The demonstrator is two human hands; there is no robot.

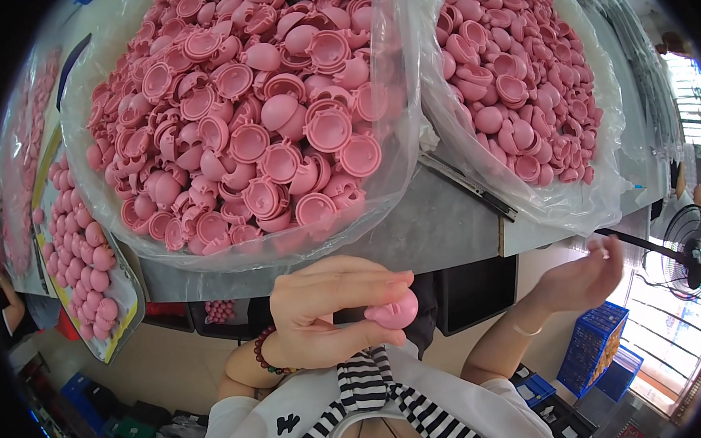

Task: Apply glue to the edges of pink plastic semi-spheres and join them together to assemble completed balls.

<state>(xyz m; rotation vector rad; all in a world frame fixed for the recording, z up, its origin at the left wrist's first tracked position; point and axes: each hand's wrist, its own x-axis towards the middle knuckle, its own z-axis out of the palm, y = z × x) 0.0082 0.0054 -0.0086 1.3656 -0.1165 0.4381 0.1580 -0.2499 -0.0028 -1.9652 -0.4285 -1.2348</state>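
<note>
My left hand (316, 310) is closed round a round pink plastic ball (395, 309), with the thumb below it and the fingers above. A small lug stands out on the ball's left side. Out to the right, away from the table edge, my right hand (582, 277) is raised with loosely bent fingers, and nothing shows in it. Beyond my left hand lies a large clear plastic bag (395, 161) heaped with pink half-shells (282, 161). A second clear bag (603, 194) at the right holds more pink half-shells (510, 90).
A tray (124, 330) of closed pink balls (79, 261) stands at the left edge of the grey table (454, 221). Between the bags lies a dark, narrow strip-shaped tool (476, 187). Black bins (477, 296) sit below the edge. Blue crates (591, 345) and a fan (689, 253) stand at right.
</note>
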